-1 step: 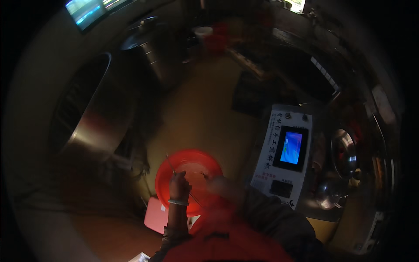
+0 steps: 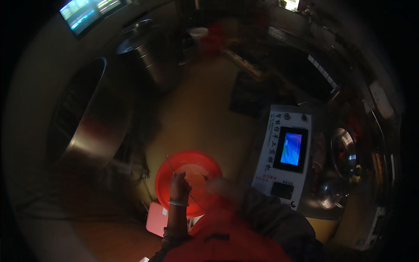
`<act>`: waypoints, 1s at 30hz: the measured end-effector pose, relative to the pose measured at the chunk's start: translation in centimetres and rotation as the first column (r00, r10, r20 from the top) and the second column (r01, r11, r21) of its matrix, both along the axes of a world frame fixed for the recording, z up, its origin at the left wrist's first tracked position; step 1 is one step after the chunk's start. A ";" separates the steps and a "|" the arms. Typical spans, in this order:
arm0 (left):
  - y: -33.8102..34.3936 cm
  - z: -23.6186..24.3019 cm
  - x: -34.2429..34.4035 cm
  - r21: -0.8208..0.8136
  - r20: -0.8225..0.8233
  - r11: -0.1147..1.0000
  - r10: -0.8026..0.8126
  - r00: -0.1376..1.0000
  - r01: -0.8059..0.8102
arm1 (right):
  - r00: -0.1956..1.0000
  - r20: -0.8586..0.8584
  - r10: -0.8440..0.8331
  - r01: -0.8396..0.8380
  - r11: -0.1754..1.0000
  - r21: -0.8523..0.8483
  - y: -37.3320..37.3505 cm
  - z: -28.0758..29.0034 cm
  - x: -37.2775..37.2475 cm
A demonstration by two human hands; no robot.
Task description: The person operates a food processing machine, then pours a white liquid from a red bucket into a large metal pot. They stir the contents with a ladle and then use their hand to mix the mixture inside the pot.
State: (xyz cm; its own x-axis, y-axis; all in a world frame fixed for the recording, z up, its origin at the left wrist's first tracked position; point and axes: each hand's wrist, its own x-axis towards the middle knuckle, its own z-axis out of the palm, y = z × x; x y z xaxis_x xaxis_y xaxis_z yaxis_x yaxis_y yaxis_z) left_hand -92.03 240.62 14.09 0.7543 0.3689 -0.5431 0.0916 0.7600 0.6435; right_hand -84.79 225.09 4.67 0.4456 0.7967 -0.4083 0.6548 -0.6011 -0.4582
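Note:
A round red basin sits low in front of me, with some pale wet-looking matter inside. My left hand, a light bracelet on its wrist, is closed around a thin rod. The rod slants across the basin, its upper end near the far left rim and its lower part running down to the right. What kind of tool it is does not show. Over the basin's right side is my right hand, smeared by motion. A small dark tip shows at its fingers; whether it holds anything is unclear.
On my right stands a machine with a white control panel and a lit screen. Metal bowls lie beyond it. At left is a large metal drum; a pink flat-topped object stands beside the basin.
The whole view has shifted slightly, the background moving a little left. Both hands stay over the basin in nearly the same places; the left keeps its grip on the rod.

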 end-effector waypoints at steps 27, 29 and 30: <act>23.3 -1.4 59.4 -0.104 -0.066 0.906 -0.419 0.906 0.411 | -0.144 -0.985 -0.094 0.976 0.152 -0.157 23.3 -7.2 50.7; 24.6 -1.7 64.5 -0.114 -0.122 0.895 -0.444 0.888 0.432 | -0.287 -0.958 0.016 0.943 0.180 -0.280 25.6 -7.1 55.1; 25.1 -1.7 67.0 -0.087 -0.081 0.880 -0.474 0.877 0.468 | -0.378 -0.917 0.125 0.923 0.125 -0.364 27.1 -6.8 57.3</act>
State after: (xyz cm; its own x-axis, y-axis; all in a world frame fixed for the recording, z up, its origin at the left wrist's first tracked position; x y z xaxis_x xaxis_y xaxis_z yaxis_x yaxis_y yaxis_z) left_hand -25.01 265.68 12.36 0.7726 -0.0540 -0.6325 0.5083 0.6496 0.5654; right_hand -27.49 252.18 -2.10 0.5387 0.5570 -0.6321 -0.8342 0.4576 -0.3076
